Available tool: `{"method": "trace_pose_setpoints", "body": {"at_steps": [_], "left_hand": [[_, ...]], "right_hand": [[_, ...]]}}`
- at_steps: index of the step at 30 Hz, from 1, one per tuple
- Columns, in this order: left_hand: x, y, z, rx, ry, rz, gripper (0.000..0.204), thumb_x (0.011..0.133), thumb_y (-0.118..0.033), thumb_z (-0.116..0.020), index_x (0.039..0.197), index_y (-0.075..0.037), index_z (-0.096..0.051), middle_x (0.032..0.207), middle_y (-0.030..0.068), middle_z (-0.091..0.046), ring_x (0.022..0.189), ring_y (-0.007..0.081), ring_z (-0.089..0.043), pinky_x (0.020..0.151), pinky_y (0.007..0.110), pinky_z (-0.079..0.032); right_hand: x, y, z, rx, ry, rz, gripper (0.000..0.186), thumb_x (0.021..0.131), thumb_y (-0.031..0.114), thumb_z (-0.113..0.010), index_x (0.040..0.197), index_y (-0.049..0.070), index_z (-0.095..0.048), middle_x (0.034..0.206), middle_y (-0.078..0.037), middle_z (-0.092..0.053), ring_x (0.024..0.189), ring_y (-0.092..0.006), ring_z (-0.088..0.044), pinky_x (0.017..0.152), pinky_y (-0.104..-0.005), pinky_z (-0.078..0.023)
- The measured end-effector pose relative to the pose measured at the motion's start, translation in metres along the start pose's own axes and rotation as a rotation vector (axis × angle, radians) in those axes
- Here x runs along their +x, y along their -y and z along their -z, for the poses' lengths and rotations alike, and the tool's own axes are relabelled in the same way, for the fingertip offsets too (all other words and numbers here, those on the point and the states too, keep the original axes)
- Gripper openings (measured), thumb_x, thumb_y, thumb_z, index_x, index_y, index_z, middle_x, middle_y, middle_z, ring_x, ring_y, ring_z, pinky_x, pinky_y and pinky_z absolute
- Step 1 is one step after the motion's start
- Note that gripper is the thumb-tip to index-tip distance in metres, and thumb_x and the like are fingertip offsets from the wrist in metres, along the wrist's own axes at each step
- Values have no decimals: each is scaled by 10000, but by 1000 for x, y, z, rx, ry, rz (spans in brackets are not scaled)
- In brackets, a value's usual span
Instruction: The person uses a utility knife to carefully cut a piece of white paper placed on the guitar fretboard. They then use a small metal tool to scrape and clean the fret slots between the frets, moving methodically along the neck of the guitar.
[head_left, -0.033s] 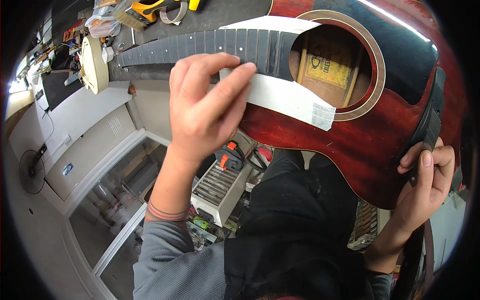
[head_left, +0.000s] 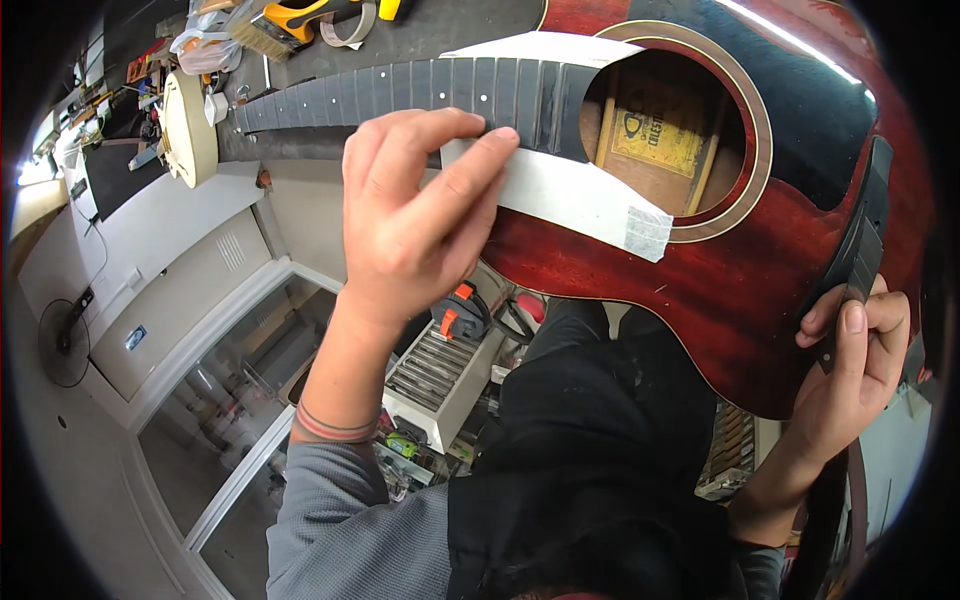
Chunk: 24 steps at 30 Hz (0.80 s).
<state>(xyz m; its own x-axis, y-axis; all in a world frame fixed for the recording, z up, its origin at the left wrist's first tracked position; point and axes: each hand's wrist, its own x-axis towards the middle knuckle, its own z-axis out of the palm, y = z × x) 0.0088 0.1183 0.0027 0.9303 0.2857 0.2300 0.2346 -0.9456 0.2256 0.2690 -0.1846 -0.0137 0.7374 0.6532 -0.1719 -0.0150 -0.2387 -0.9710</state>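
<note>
A dark red acoustic guitar [head_left: 620, 265] lies across the bench, its black fretboard [head_left: 410, 90] reaching to the left. White masking paper [head_left: 570, 195] lines both sides of the fretboard's end near the round sound hole [head_left: 735, 120]. My left hand [head_left: 415, 205] is over the fretboard's near edge, thumb and index fingertips close together on the frets; anything between them is too small to make out. At the right, my right hand [head_left: 855, 370] pinches a thin grey strip [head_left: 866, 258] beside the black bridge [head_left: 876, 180].
On the dark bench at the back are a yellow-handled brush [head_left: 285, 30], a tape roll [head_left: 350, 28] and a plastic bag [head_left: 205, 48]. A cream guitar-shaped body [head_left: 188, 130] stands at the left. Below are a ribbed grey case [head_left: 430, 375] and a fan [head_left: 65, 340].
My left hand has shifted very slightly to the right along the fretboard. My right hand stays where it was with the strip.
</note>
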Motion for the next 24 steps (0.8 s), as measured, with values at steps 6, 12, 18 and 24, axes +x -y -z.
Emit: {"method": "trace_pose_setpoints", "body": {"at_steps": [6, 12, 18, 24], "left_hand": [[0, -6, -6, 100, 8, 27, 566, 836, -13, -920, 1387, -139, -881, 1184, 82, -767, 1053, 296, -685, 979, 435, -519], [-21, -30, 5, 46, 78, 116, 484, 875, -82, -917, 1352, -128, -853, 1150, 40, -712, 1071, 302, -652, 990, 468, -470], [-34, -64, 23, -117, 76, 259, 387, 876, -43, -918, 1252, -78, -835, 1186, 68, -729, 1088, 317, -682, 985, 478, -486], [-50, -119, 50, -238, 165, 336, 402, 863, 9, -902, 1250, -70, -826, 1240, 110, -744, 1104, 334, -698, 971, 478, -510]], "right_hand": [[2, -2, 0, -16, 11, 19, 138, 1197, 77, -621, 1071, 50, -569, 887, -95, -648, 710, -118, -578, 649, -245, -475], [4, 1, -2, 12, 15, 7, 140, 1194, 77, -638, 1070, 48, -578, 886, -81, -639, 719, -108, -583, 664, -242, -478], [6, 10, -6, 65, 56, -68, 101, 1188, 57, -652, 1100, 48, -602, 932, -49, -629, 797, -89, -596, 720, -240, -485], [5, 31, -13, 87, 198, -116, 75, 1154, 7, -707, 1124, 26, -641, 1082, 9, -594, 987, -64, -550, 889, -240, -461]]}}
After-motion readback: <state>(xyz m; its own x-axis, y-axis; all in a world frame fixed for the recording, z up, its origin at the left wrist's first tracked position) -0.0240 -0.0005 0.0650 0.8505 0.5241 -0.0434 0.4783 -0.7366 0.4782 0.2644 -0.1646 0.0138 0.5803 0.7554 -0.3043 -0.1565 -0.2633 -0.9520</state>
